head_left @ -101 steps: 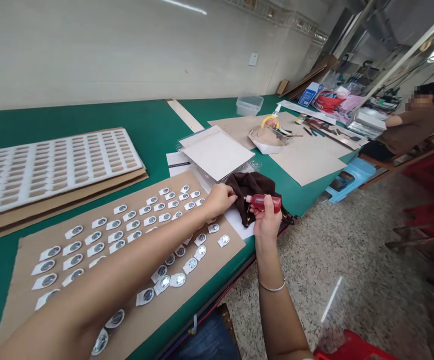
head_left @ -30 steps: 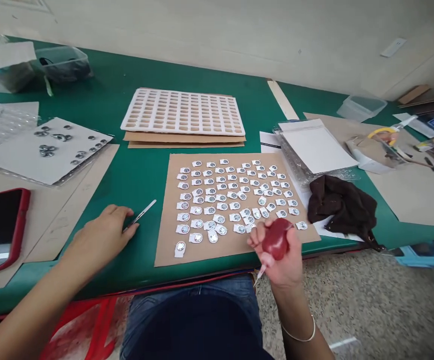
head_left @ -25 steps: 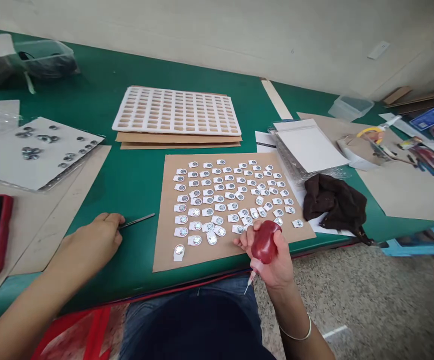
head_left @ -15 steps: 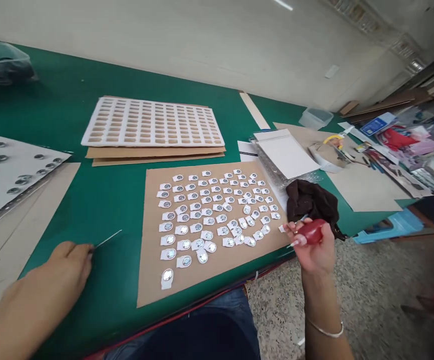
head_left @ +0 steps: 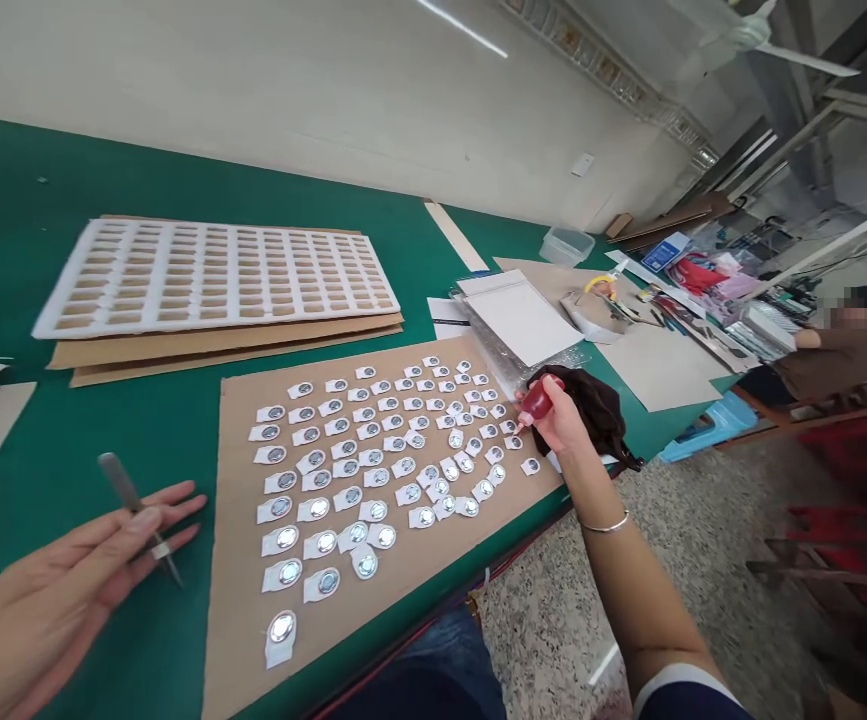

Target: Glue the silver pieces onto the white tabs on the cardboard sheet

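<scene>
- Holds left hand [head_left: 95, 568] half open, thumb uppermost, fingertips toward the right; pinches one slim metal tool [head_left: 127, 488], tilted, between thumb and fingers.
- Leaves a narrow strip of green tabletop [head_left: 178, 430] between those fingertips and the left edge of one cardboard sheet [head_left: 238, 520].
- Has one gridded white foam tray [head_left: 65, 285] behind the sheet, atop brown boards [head_left: 103, 352].
- Has more than fifty silver-disc paper tags [head_left: 281, 481] on the sheet, mostly in loose rows, a few overlapping.
- Stretches right arm across the table's front edge; wraps right hand [head_left: 564, 420] round one red squeeze bottle [head_left: 536, 402], nozzle down-left near the sheet's right edge; cannot tell whether touching a tag.
- Has one brown cloth [head_left: 594, 400] just beyond.
</scene>
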The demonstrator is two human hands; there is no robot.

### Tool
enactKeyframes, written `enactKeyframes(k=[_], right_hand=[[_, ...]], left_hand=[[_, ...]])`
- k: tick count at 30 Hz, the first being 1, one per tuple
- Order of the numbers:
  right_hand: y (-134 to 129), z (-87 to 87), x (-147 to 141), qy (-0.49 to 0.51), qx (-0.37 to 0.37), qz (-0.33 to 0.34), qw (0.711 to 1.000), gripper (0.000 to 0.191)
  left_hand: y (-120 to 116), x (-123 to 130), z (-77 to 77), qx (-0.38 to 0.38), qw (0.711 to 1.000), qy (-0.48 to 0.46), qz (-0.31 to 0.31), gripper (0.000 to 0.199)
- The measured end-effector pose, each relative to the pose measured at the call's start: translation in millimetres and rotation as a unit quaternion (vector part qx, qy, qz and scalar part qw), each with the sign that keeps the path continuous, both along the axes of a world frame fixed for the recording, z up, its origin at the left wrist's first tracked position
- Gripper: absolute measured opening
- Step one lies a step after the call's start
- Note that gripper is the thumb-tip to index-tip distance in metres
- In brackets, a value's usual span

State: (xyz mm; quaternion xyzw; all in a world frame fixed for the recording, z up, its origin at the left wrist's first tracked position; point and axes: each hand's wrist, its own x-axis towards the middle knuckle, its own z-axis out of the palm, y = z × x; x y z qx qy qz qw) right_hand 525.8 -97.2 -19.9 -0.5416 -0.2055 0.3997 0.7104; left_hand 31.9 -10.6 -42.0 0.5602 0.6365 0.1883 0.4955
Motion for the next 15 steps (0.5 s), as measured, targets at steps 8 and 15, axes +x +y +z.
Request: enactKeyframes(k=[8, 15], right_hand=[[5, 3.6, -10, 0.023, -0.01, 0.045, 0.999, 0.032], [35, -0.8, -39, 0.022, -0.005, 0.067, 0.997, 0.034]], left_hand=[[-18, 9, 30.5, -0.076, 0.957, -0.243, 0.142, 0.041], [-16, -7, 36.2, -0.011, 0.942, -0.275, 0.193, 0.032]])
